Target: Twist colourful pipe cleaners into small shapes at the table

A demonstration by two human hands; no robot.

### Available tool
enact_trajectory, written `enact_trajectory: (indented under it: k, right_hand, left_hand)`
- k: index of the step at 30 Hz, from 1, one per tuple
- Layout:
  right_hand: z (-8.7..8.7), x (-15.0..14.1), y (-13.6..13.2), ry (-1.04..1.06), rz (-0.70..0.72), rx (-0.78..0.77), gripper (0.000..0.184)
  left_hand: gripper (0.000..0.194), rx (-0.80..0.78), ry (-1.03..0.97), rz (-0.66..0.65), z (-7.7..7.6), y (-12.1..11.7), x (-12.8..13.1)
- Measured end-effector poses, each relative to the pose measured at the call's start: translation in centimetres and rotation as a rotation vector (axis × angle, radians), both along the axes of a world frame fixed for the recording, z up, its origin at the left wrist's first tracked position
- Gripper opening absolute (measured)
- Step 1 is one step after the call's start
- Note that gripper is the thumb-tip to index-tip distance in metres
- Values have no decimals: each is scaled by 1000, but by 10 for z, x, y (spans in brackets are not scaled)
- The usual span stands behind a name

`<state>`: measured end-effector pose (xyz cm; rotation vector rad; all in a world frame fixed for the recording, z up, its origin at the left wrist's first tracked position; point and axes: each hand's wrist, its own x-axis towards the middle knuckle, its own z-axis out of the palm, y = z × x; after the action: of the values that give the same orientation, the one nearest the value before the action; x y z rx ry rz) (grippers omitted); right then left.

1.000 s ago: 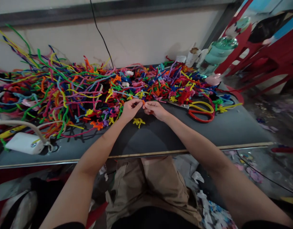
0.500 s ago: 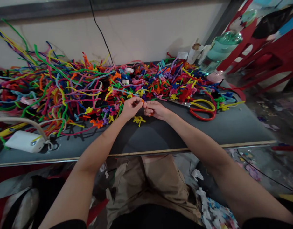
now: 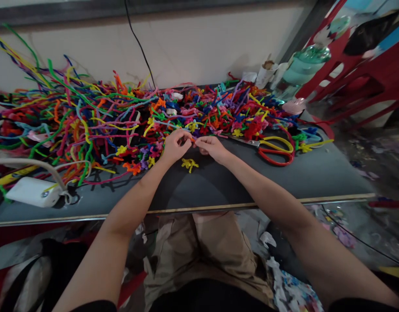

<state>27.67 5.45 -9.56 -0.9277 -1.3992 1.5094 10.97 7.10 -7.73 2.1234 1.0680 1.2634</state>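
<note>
Between my fingertips is a small orange pipe cleaner piece [image 3: 193, 141], mostly hidden. My left hand [image 3: 177, 145] pinches it from the left, thumb and forefinger curled together. My right hand [image 3: 214, 148] closes on its other side, fingers folded in. Just below the hands, a yellow pipe cleaner flower [image 3: 189, 164] lies on the dark table [image 3: 205, 190]. Behind them spreads a heap of many-coloured pipe cleaners [image 3: 98, 112], some long and straight, others bent into little flowers.
Scissors [image 3: 275, 149] with yellow and red handles lie right of my hands. A white power bank [image 3: 35, 192] with a cable sits at the left front. At the back right stand a paper cup [image 3: 266, 74] and a green plastic bottle [image 3: 300, 67]. Red chairs [image 3: 364, 78] are beyond.
My left hand has shifted slightly left, and my right fingers have turned and straightened a little around the orange piece. Less orange shows below the right hand. The yellow flower has stayed put.
</note>
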Motion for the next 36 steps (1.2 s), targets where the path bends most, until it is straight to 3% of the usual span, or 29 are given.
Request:
enact_trajectory:
  k: [7,13,16,21,28,36]
  right_hand:
    - [0,11,0,-443,-236,432,28]
    - [-4,8,-5,-669,-304,611,19]
    - [-8,6,-2,-636,-261,593,21]
    - [-8,4,2,-526,-142,514,24]
    - [-7,3,1,-541,-153,457,23]
    - [-11,0,5,-582,-161,504,26]
  left_hand:
    - [17,-94,114,-169,4,4,-8]
    - [21,-344,44,-200,-6,10,-12]
    - [30,-505,1,-330,-8,14,-14]
    - [41,-560,-7,-419,-7,14,-14]
    - [41,-514,103,-438,-10,16,-12]
    - [35,-479,144,-402,-12,17,-11]
